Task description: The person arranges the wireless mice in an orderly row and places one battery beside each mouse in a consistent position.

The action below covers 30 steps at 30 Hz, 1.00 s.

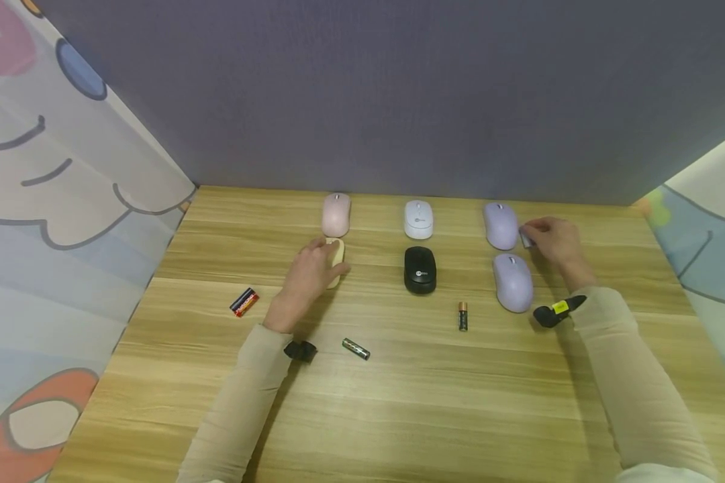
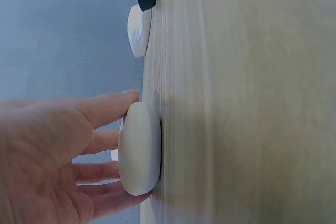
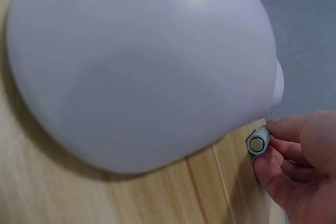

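My left hand (image 1: 315,267) lies over a cream mouse (image 1: 337,255) left of the table's middle. In the left wrist view the thumb and fingers (image 2: 105,107) grip the cream mouse (image 2: 139,156) by its sides. My right hand (image 1: 548,240) is at the back right and pinches a small silver battery (image 1: 525,238) beside the rear lilac mouse (image 1: 500,226). In the right wrist view the battery's end (image 3: 257,143) sits between the fingertips (image 3: 294,153), close to the front lilac mouse (image 3: 142,66).
A pink mouse (image 1: 335,215), a white mouse (image 1: 419,219), a black mouse (image 1: 419,270) and a second lilac mouse (image 1: 513,282) stand in two rows. Loose batteries lie nearer me: red-black (image 1: 244,302), silver-green (image 1: 356,349), black-gold (image 1: 462,316). Walls close in the back and sides.
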### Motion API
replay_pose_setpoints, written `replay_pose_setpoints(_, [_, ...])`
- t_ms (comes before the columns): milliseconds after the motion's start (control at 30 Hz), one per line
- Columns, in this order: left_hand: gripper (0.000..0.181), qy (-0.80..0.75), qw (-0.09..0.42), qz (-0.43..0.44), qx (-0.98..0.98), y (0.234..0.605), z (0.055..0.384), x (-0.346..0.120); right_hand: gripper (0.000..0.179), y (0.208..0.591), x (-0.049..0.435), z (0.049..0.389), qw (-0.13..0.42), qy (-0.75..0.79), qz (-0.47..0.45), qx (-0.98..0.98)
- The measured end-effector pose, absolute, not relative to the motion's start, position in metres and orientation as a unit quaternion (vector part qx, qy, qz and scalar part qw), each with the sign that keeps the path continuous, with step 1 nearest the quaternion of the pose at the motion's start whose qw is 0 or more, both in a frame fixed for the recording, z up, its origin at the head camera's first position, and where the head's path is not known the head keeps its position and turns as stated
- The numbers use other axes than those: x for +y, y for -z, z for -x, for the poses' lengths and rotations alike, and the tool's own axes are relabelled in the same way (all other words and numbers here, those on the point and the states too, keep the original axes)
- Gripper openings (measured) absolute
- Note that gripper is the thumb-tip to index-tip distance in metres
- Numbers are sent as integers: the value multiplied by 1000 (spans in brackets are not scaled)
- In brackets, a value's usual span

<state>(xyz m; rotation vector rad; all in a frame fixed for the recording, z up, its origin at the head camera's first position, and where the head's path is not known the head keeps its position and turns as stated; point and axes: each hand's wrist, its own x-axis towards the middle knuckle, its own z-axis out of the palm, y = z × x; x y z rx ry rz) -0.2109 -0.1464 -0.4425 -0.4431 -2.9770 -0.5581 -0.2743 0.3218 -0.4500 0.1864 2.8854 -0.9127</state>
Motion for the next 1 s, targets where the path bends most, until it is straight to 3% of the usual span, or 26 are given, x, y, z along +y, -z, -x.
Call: replay_pose_setpoints(1000, [58,196,19,126,-972,441,210,-146,56,454,319,271,41,312,-72,947])
